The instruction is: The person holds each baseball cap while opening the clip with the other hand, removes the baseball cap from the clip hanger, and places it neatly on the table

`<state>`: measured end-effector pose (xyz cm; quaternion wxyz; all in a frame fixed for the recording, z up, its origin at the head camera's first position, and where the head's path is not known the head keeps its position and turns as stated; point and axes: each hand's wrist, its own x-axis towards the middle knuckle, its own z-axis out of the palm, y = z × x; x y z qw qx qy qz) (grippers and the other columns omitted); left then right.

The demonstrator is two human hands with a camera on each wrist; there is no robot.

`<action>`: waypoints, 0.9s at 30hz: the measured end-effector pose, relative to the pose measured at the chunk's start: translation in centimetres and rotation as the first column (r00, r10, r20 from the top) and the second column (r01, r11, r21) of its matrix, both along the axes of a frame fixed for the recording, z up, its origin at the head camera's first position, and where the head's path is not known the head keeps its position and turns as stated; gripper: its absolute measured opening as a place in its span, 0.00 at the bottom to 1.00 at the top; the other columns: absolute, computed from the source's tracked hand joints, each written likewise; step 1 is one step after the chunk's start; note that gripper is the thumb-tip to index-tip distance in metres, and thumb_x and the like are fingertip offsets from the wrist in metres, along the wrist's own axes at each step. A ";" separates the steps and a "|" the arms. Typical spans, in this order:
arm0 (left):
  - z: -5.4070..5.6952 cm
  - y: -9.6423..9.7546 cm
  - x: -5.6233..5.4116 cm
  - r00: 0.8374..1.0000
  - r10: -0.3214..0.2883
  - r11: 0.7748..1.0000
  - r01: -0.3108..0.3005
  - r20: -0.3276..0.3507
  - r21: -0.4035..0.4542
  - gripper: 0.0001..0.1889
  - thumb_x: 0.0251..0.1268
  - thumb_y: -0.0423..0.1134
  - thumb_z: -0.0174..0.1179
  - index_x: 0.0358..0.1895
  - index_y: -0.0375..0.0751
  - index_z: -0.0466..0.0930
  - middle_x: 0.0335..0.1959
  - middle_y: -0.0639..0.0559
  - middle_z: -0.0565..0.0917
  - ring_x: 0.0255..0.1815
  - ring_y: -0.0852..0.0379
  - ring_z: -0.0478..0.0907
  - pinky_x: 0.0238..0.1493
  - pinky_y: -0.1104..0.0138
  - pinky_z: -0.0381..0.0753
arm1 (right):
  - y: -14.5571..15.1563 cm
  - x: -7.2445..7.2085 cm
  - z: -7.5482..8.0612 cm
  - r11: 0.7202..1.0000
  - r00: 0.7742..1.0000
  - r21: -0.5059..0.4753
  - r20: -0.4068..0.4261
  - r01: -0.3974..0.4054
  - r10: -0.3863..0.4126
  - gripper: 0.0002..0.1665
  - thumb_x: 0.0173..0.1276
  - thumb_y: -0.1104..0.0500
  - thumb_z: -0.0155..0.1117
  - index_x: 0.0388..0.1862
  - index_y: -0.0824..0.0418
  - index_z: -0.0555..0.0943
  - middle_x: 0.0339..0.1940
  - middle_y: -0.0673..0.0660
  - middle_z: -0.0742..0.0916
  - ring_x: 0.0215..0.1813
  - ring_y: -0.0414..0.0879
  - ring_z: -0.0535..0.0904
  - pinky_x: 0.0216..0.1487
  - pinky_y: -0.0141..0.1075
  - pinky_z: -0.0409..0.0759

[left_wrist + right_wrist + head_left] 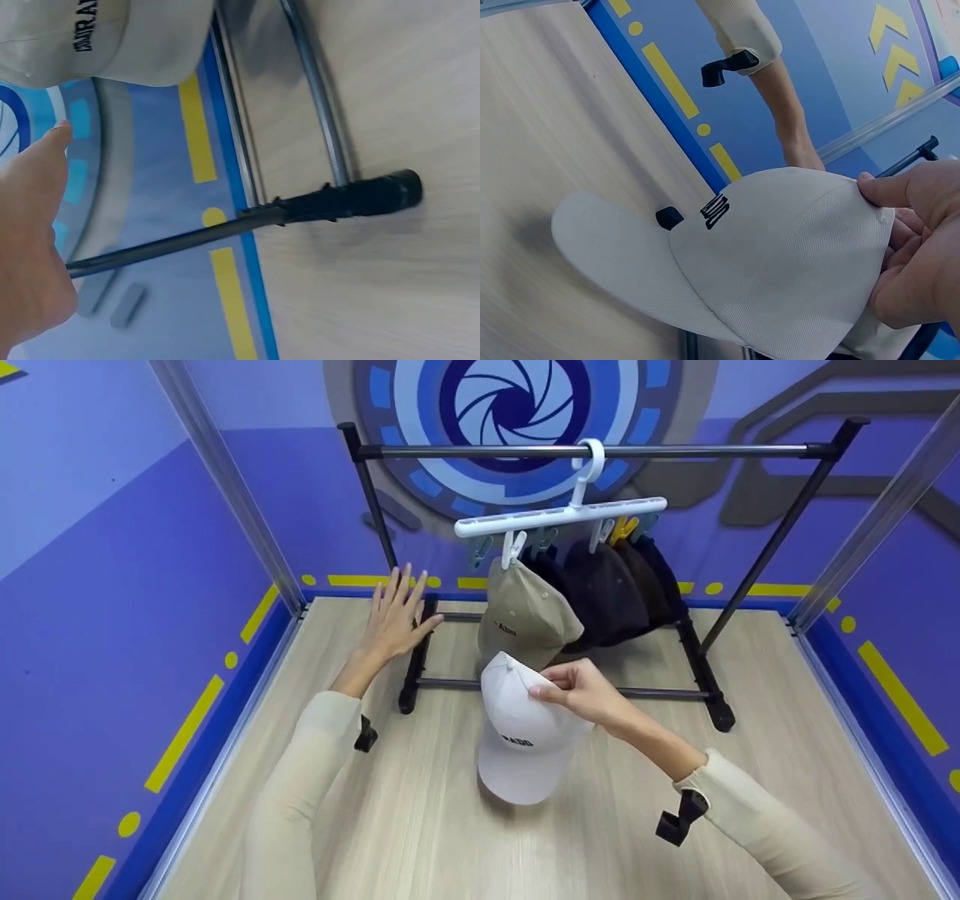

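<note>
My right hand pinches the crown of a white baseball cap between thumb and fingers, its brim pointing down and dark lettering on the front. In the right wrist view the thumb and fingers of my right hand grip the top of the white cap. My left hand has its fingers spread beside the rack's left post and holds nothing. Behind the white cap, a khaki cap hangs from a white clip on a white clip hanger. Several dark caps hang farther right.
A black and silver garment rack stands on the wood-grain surface, its black left foot near my left hand. A yellow clip and grey-green clips hang along the hanger. Blue printed walls enclose the sides and back.
</note>
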<state>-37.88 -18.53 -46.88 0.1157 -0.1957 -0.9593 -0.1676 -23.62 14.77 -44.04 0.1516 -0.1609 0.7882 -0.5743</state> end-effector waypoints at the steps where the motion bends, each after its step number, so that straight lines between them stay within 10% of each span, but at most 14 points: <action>1: -0.2 -0.2 0.1 1.000 0.002 1.000 -0.002 0.011 -0.008 0.45 0.75 0.58 0.55 0.84 0.45 0.44 0.85 0.37 0.41 0.86 0.37 0.34 0.82 0.40 0.30 | 0.0 0.1 0.0 1.000 1.000 0.003 -0.003 0.005 -0.005 0.16 0.70 0.60 0.69 0.49 0.73 0.86 0.36 0.55 0.93 0.35 0.33 0.85 0.40 0.27 0.82; 27: -1.3 -1.2 1.4 0.996 0.000 0.998 0.006 0.086 -0.069 0.43 0.78 0.59 0.51 0.84 0.45 0.43 0.85 0.37 0.39 0.86 0.37 0.35 0.82 0.40 0.32 | 3.7 2.9 0.6 0.993 0.994 0.030 -0.010 0.110 -0.110 0.21 0.70 0.58 0.70 0.52 0.74 0.85 0.35 0.54 0.93 0.34 0.31 0.85 0.39 0.27 0.82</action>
